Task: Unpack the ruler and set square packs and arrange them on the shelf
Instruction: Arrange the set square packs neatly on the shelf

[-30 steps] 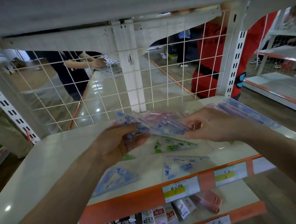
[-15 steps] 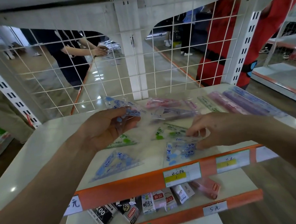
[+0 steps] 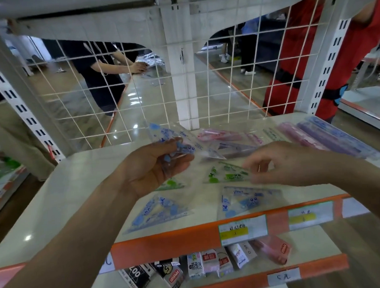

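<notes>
My left hand (image 3: 150, 165) grips a clear pack of blue-printed set squares (image 3: 173, 142) above the white shelf (image 3: 77, 193). My right hand (image 3: 280, 163) hovers with loosely bent fingers over a green-printed set square (image 3: 226, 175) lying on the shelf, and holds nothing. Two blue set squares lie near the front edge, one at the left (image 3: 159, 213) and one at the right (image 3: 247, 200). Another green one (image 3: 171, 184) is half hidden under my left hand. Pink set square packs (image 3: 226, 139) lie behind, and long purple and blue ruler packs (image 3: 329, 138) lie at the right.
A white wire grid (image 3: 225, 87) closes the shelf's back, with a post (image 3: 181, 78) in its middle. The orange front strip (image 3: 172, 244) carries price labels. Small boxed goods (image 3: 202, 266) fill the lower shelf. People stand beyond the grid, one in dark clothes (image 3: 97, 71), one in red (image 3: 294, 57).
My right hand put a blue set square down on the front right of the shelf, let it go and lifted a little. My left hand kept holding its pack.
</notes>
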`<state>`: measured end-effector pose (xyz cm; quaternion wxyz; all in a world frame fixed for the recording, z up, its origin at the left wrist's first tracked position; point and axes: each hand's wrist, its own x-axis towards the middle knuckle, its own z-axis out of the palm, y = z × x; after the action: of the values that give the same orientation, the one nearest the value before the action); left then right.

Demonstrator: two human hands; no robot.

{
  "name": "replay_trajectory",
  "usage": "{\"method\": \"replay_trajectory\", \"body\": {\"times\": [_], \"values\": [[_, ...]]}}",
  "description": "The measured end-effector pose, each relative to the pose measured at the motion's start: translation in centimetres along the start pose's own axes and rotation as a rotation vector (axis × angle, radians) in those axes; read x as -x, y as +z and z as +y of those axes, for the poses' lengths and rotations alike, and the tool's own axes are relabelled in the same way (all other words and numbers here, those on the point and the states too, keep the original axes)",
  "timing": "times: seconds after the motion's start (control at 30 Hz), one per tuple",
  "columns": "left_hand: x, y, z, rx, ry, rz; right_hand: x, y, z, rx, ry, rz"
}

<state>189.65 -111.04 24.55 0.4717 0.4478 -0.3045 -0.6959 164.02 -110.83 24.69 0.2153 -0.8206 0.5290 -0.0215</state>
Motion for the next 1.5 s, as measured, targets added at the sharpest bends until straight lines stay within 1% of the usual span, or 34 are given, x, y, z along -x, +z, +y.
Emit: {"method": "replay_trajectory", "body": {"times": [0.07,0.1,0.17,0.23,0.4,0.57,0.67,0.8,0.87,0.97,1.1,1.27,1.33,1.5], "values": [[0.2,-0.1,-0.1,0.025,-0.015,-0.017,-0.5,-0.3,-0.6,-0.227,-0.027,0.222],[0.3,-0.1,-0.1,0.034,-0.021,-0.025,-0.9,-0.4,-1.2,-0.338,-0.042,0.283],[0.4,-0.1,0.0,0.035,-0.026,-0.038,-1.7,-0.3,-2.6,-0.516,-0.076,0.283],[0.5,0.0,0.1,0.022,-0.027,-0.061,-2.5,0.1,-3.8,-0.603,-0.098,0.249],[0.7,-0.5,0.5,-0.044,-0.006,-0.100,-3.5,0.1,-5.1,-0.584,-0.116,0.328],[0.9,-1.2,0.8,-0.049,0.036,-0.071,-3.6,-0.5,-4.9,-0.576,-0.126,0.324],[1.1,-1.5,0.5,-0.059,0.051,-0.059,-3.7,-0.2,-4.9,-0.429,-0.128,0.367],[1.0,-1.2,0.1,-0.059,0.027,-0.043,-3.0,0.0,-5.4,-0.088,-0.113,0.416],[0.9,-0.8,0.1,-0.087,0.009,-0.038,-2.9,-0.1,-5.3,0.007,-0.131,0.432],[0.8,-0.2,0.0,-0.121,-0.017,-0.024,-2.6,-0.3,-4.7,0.020,-0.116,0.394],[0.3,-0.6,0.1,-0.129,-0.017,-0.011,-1.2,-1.0,-2.9,0.023,-0.033,0.299],[-0.4,-1.1,-0.3,-0.152,-0.015,0.036,1.1,-0.7,-0.5,0.014,0.016,0.060],[-0.6,-0.9,-0.5,-0.159,-0.019,0.019,1.5,-0.3,0.1,0.044,0.012,-0.004],[-1.1,-0.4,-0.7,-0.183,-0.019,-0.001,1.4,0.6,0.5,0.092,0.030,-0.068]]}}
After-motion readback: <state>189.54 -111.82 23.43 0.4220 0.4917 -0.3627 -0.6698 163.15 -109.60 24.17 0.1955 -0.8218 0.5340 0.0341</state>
